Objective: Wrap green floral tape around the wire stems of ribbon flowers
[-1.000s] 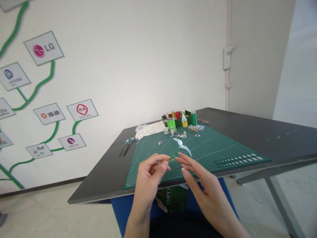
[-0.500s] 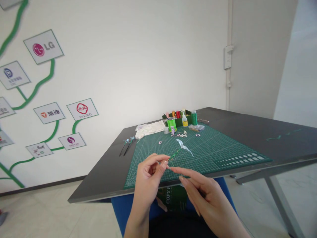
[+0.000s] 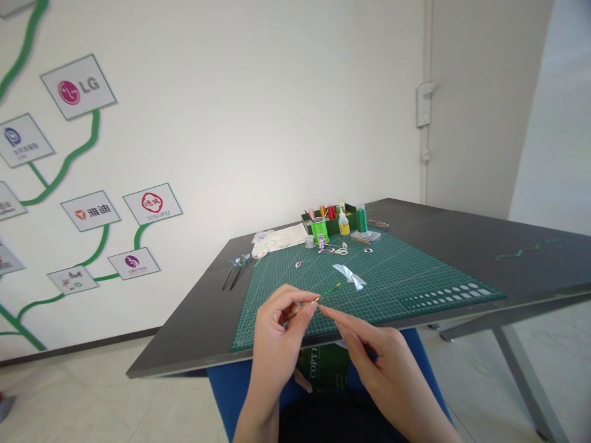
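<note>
My left hand (image 3: 281, 335) pinches a thin green-wrapped stem (image 3: 330, 290) between thumb and index finger, above the near edge of the green cutting mat (image 3: 281, 314). Pale, translucent petals (image 3: 349, 277) spread from the stem's far end. My right hand (image 3: 385, 360) is closed, its index fingertip at the left fingertips and the near end of the stem. Whether a thread lies between the right fingers I cannot make out. Farther up the mat are small scissors (image 3: 341, 250) and small purple-and-white pieces (image 3: 368, 250).
At the back stand a green box (image 3: 333, 229) with thread spools, a bright green cup (image 3: 319, 230), a glue bottle (image 3: 344, 224) and a green thread spool (image 3: 361, 219). White cloth (image 3: 279, 240) and two dark hairpin-like sticks (image 3: 237, 275) lie left. Green thread scraps (image 3: 519, 252) lie right.
The stem has turned about its length, so the petals now show broader and sit slightly lower and to the right. My right hand has shifted slightly; my left hand keeps its pinch.
</note>
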Tool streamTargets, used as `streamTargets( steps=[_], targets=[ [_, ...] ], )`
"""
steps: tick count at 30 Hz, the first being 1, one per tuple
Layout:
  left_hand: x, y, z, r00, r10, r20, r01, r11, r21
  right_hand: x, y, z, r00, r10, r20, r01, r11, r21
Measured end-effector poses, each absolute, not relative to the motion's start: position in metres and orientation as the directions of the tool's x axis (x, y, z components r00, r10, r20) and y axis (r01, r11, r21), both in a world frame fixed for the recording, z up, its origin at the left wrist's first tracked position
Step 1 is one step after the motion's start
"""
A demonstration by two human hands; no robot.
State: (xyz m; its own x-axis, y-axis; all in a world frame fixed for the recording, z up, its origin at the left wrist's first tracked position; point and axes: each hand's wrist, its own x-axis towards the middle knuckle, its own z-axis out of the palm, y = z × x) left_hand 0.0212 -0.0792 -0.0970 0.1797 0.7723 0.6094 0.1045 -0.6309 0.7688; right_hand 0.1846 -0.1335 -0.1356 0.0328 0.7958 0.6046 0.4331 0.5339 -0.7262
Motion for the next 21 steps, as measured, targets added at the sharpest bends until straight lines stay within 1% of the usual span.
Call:
streamTargets(
  steps=[5, 12, 21],
  targets=[
    [0.024, -0.083, -0.097, 0.139, 0.740, 0.658, 0.178, -0.673, 0.718, 0.182, -0.137, -0.137, -0.025, 0.794, 0.607, 0.442, 0.553, -0.706],
    [0.023, -0.086, -0.096, 0.134, 0.667, 0.733, 0.247, -0.739, 0.627, 0.184, -0.144, -0.142, -0.079, 0.802, 0.592, 0.452, 0.559, -0.696],
    [0.022, -0.088, -0.093, 0.148, 0.647, 0.748, 0.254, -0.756, 0.603, 0.187, -0.150, -0.140, -0.074, 0.783, 0.617, 0.430, 0.584, -0.689]
  ],
)
